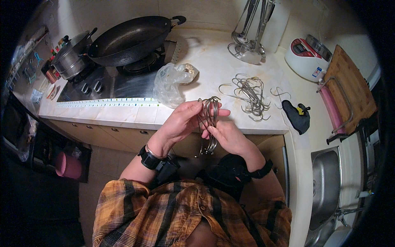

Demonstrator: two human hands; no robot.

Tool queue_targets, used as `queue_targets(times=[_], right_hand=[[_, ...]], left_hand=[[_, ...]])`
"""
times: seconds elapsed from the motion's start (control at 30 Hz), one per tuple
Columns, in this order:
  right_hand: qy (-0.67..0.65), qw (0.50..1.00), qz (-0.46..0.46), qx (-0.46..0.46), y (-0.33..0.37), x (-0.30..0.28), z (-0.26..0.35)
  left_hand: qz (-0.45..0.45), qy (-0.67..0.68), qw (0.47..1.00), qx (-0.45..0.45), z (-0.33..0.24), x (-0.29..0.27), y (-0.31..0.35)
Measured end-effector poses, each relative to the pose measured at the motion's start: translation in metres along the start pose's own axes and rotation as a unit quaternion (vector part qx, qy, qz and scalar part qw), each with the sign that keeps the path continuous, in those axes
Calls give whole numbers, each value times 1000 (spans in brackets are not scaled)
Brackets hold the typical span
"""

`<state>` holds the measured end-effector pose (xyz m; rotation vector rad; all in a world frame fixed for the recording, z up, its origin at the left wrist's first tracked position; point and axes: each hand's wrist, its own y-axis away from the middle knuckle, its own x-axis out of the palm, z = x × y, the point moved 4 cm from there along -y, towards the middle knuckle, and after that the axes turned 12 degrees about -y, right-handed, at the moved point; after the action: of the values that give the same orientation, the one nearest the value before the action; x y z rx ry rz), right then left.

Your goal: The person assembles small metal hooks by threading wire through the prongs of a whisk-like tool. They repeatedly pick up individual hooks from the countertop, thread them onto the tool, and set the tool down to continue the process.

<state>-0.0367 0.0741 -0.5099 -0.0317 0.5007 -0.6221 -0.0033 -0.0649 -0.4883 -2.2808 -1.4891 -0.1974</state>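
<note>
Head view: left hand [184,118] and right hand [230,138] pinch a bundle of shiny, curved metal hooks [211,113].

Metal S-hooks [252,96] overlap too much to count. The countertop [207,78] carries one wok [127,41], one steel pot [73,65] and two stove knobs [98,86] toward its left edge, one plastic bag [168,88] near its front edge, one rice cooker [302,61] by its back-right corner.

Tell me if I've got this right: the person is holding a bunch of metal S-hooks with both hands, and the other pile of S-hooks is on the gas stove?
Almost! The pile of S-hooks isn't on the gas stove: the head view shows it on the white countertop. The left hand and right hand do hold a bunch of metal S-hooks.
</note>
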Motion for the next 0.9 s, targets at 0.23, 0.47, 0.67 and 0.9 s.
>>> queue_targets(times=[0.23,0.47,0.67,0.9], right_hand=[[-20,999,-30,-11,1,4,-2],[93,995,9,31,0,4,-1],[135,988,-46,-60,7,3,7],[196,978,-51,-38,8,-2,17]], left_hand=[[-3,11,1000,0,0,2,0],[-18,-66,997,36,7,15,-1],[5,-89,993,73,10,22,-1],[-10,-90,994,61,15,14,-1]])
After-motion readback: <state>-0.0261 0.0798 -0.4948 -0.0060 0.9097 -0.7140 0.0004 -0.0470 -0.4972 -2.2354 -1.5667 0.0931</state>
